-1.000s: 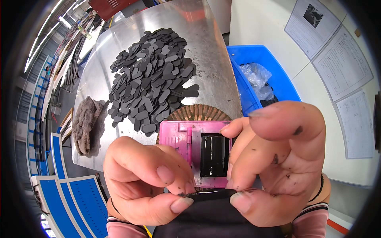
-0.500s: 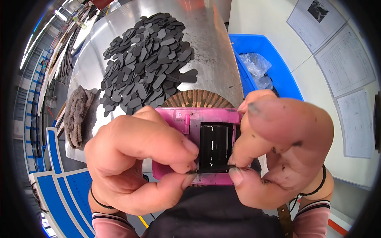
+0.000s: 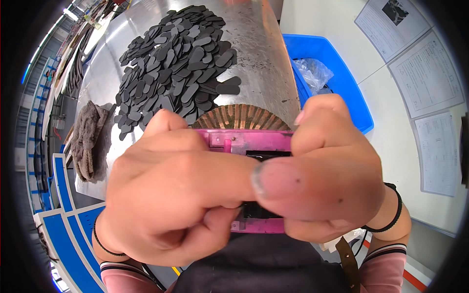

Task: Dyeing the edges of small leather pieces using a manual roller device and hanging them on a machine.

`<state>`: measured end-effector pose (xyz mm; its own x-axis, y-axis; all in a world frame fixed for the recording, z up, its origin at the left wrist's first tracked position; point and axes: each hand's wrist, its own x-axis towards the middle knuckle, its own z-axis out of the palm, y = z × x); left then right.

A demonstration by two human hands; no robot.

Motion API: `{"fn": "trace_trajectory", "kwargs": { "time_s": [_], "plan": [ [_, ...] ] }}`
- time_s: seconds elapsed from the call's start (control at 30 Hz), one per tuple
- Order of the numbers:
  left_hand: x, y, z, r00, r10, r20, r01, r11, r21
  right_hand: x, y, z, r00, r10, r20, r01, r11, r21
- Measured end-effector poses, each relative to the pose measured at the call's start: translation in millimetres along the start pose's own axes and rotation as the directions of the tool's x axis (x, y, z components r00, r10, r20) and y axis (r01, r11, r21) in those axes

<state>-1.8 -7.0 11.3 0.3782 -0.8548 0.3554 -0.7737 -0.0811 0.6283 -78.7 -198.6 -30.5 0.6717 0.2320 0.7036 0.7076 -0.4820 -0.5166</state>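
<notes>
My left hand (image 3: 166, 195) and my right hand (image 3: 337, 176) are both closed, their fingers curled and meeting over a pink frame-like device (image 3: 259, 139). Whatever they pinch is hidden behind the knuckles and the large right thumb. A shiny black surface (image 3: 259, 210) shows in the device's opening, between and just below the hands. Behind the device's far edge rises a brown round disc with radial ribs (image 3: 244, 116). Beyond it, on the left, a big pile of flat dark grey pieces with rounded ends (image 3: 181, 63) covers part of the metal table.
The metal table (image 3: 259, 44) stretches away ahead. A crumpled grey-brown cloth (image 3: 88, 141) lies at its left edge. To the right stands a blue bin (image 3: 349, 78) holding clear plastic bags (image 3: 312, 73). Paper sheets (image 3: 432, 73) hang on the right wall. Blue panels (image 3: 68, 244) stand at lower left.
Both hands have come together and now cover most of the black surface. The thin dark strip pinched between them before is now out of sight. The view has shifted slightly.
</notes>
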Motion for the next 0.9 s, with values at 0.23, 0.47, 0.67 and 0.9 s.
{"fn": "trace_trajectory", "kwargs": {
  "time_s": [0.23, 0.47, 0.67, 0.9],
  "plan": [
    [19, 12, 3, 0.992, 0.036, 0.122, -0.040, 0.999, 0.027, -8, 9, -29, 0.990, -0.013, 0.139, 0.011, 1.000, 0.015],
    [0, -4, 11, 0.980, 0.147, -0.134, -0.191, 0.889, -0.417, -2, 18, -35, 0.998, -0.065, -0.006, 0.065, 0.987, 0.148],
    [-27, 41, 16, 0.818, -0.535, -0.209, 0.027, 0.399, -0.917, -27, 24, -30, 0.883, 0.360, -0.300, -0.231, 0.892, 0.389],
    [-49, 54, 12, 0.826, -0.479, -0.297, -0.132, 0.348, -0.928, -17, -1, -38, 0.831, 0.486, -0.271, -0.395, 0.858, 0.328]
  ]
}}
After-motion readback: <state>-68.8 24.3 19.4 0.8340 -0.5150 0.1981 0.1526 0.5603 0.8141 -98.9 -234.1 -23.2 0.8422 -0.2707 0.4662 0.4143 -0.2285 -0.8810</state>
